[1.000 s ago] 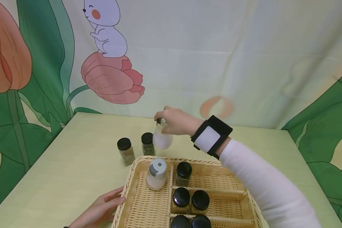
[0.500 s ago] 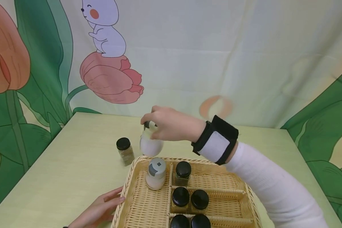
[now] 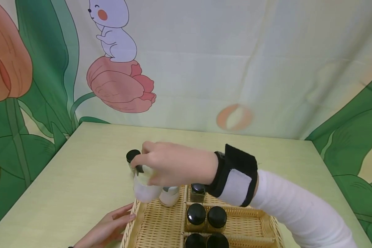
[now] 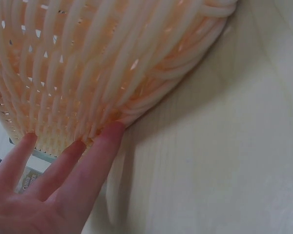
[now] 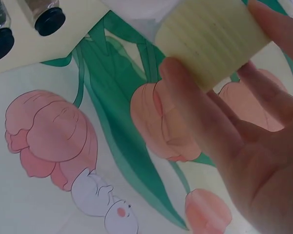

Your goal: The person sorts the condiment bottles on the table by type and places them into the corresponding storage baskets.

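Note:
My right hand (image 3: 170, 163) grips a seasoning jar (image 3: 145, 189) by its ribbed pale yellow lid (image 5: 212, 41). The jar's body is whitish, and it hangs over the far left part of a wicker basket (image 3: 161, 229). On the basket's left side rests my left hand (image 3: 111, 224); in the left wrist view its straight fingers (image 4: 95, 161) touch the woven wall (image 4: 88, 63) from outside. A second whitish jar (image 3: 169, 196) stands in the basket's left compartment, its top hidden by my right hand. Beyond the basket, a black-capped spice jar (image 3: 133, 156) is partly covered by that hand.
In the basket's right-hand compartments stand several black-capped jars, among them a back one (image 3: 198, 193) and a front pair beginning at this jar (image 3: 196, 213). Dividers (image 3: 241, 206) separate them. A printed cloth (image 3: 189, 69) hangs behind the pale table (image 3: 65, 179).
My right hand has carried the pale-lidded jar left and towards me, from beyond the basket to over its far left part. My left hand has stayed at the basket's side.

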Demonstrator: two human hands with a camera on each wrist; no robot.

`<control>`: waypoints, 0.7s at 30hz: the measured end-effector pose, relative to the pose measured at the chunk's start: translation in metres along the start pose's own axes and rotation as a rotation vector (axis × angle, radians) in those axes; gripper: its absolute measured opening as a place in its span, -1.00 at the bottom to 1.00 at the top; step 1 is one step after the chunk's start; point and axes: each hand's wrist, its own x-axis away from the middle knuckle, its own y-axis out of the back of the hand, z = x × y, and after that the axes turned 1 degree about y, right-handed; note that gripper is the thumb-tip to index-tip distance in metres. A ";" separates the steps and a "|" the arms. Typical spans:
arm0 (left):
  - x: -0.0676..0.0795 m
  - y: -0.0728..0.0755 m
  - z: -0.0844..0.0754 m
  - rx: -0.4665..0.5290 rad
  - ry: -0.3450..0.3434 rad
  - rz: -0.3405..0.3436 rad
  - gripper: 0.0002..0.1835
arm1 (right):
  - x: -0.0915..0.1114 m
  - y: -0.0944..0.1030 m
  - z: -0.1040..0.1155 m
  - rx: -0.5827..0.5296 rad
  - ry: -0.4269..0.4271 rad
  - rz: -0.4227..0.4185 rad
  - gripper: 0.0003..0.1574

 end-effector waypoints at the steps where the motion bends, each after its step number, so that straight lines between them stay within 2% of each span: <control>1: 0.000 0.000 0.000 -0.005 0.002 -0.004 -0.22 | 0.000 -0.002 0.002 0.015 0.012 0.005 -0.55; 6: 0.000 0.001 0.000 -0.016 0.017 -0.027 -0.21 | 0.001 -0.012 0.010 0.069 0.051 0.032 -0.57; 13: 0.001 0.001 0.002 0.005 -0.046 0.024 -0.24 | 0.003 -0.029 0.013 0.126 0.107 0.038 -0.61; 17: 0.001 0.001 0.004 0.018 -0.054 0.026 -0.23 | 0.004 -0.038 0.014 0.183 0.142 0.031 -0.62; 21: 0.001 0.002 0.004 0.022 -0.061 0.024 -0.23 | 0.004 -0.046 0.015 0.218 0.140 0.050 -0.59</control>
